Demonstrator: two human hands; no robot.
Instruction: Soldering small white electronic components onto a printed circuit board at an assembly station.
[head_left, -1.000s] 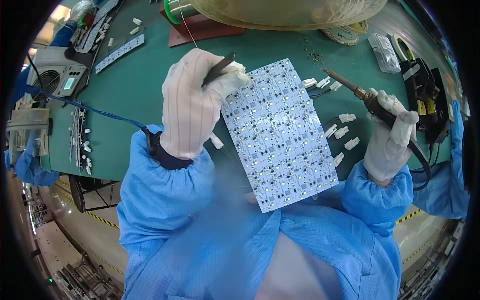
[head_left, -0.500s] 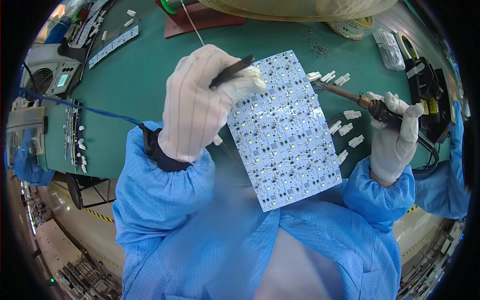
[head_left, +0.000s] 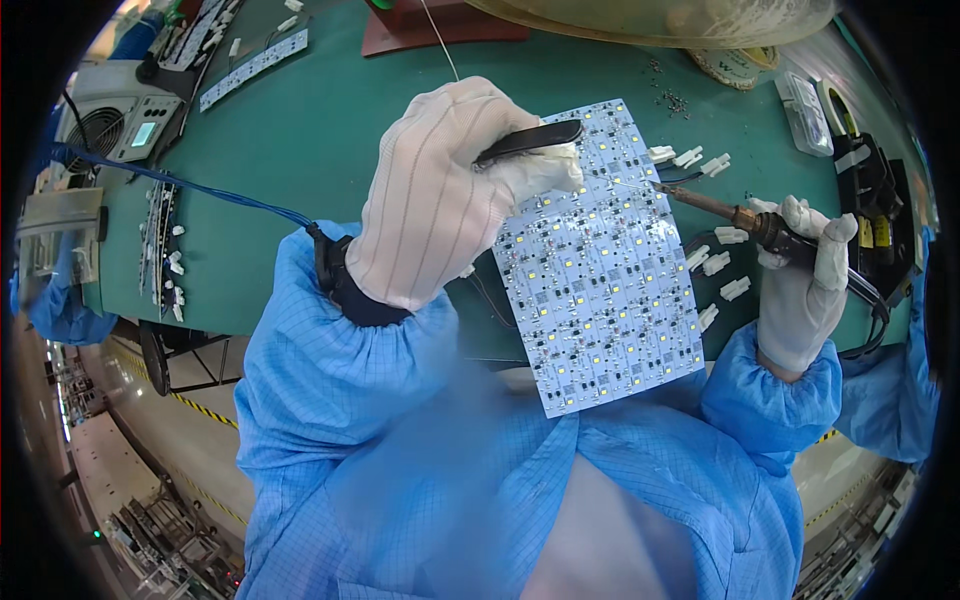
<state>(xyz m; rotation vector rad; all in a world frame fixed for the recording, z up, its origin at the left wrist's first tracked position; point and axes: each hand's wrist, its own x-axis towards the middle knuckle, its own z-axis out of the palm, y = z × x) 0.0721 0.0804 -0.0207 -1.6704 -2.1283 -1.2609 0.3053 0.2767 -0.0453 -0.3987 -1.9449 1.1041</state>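
left hand [head_left: 440, 195] pinches a black tool [head_left: 535, 138], right hand [head_left: 806, 265] grips a soldering iron [head_left: 740, 216]. one twitch there could scorch the led board [head_left: 600, 290] between them, tbh.

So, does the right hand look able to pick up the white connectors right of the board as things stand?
Probably not while occupied: the right hand is holding the soldering iron. Otherwise the way looks free; the white connectors lie close by on the green table.

Electronics workshop, green workbench [head_left: 290, 170], soldering iron [head_left: 768, 230], circuit board [head_left: 606, 275]
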